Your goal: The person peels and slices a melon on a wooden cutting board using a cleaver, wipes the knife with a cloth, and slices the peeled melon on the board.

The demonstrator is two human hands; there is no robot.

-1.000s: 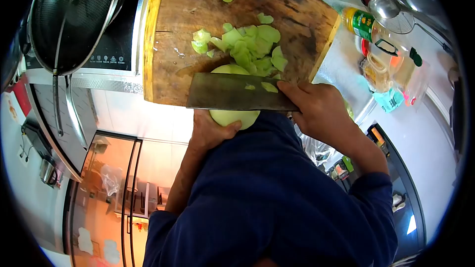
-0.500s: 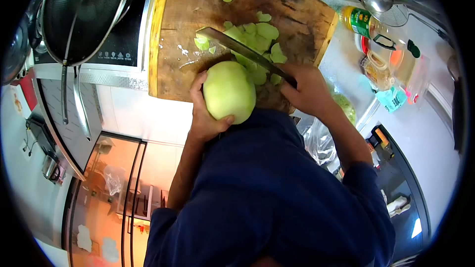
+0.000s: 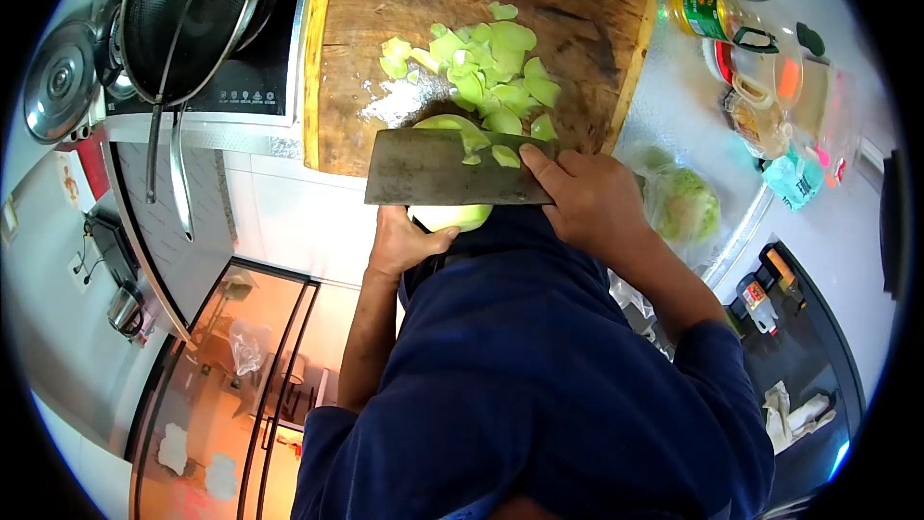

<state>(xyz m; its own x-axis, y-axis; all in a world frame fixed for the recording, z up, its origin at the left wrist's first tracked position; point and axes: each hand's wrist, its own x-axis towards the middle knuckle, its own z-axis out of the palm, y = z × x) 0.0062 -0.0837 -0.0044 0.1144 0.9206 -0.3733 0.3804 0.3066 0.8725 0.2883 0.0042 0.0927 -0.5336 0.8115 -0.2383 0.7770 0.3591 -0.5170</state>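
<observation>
A broad cleaver (image 3: 433, 169) lies flat over a peeled pale green vegetable (image 3: 452, 218), hiding most of it. My right hand (image 3: 592, 195) is wrapped round the cleaver's handle end, its thumb on the blade. Pieces of green peel cling to the blade's upper face. From the left and below, my left hand (image 3: 399, 243) grips the vegetable, its thumb at the near side and its other fingers hidden under the blade. Beyond them, many light green peelings (image 3: 500, 58) are heaped on the wooden cutting board (image 3: 356, 29).
At the left, a wok (image 3: 192, 29) with a ladle stands on the black stove (image 3: 260, 72). An oil bottle (image 3: 707, 12), plastic containers and a teal packet (image 3: 794, 178) stand on the right. A bagged green vegetable (image 3: 688, 204) lies beside my right forearm.
The cleaver has turned from edge-on to flat and moved over the vegetable, carrying peel on its face. My left hand still holds the vegetable. The view has shifted slightly.
</observation>
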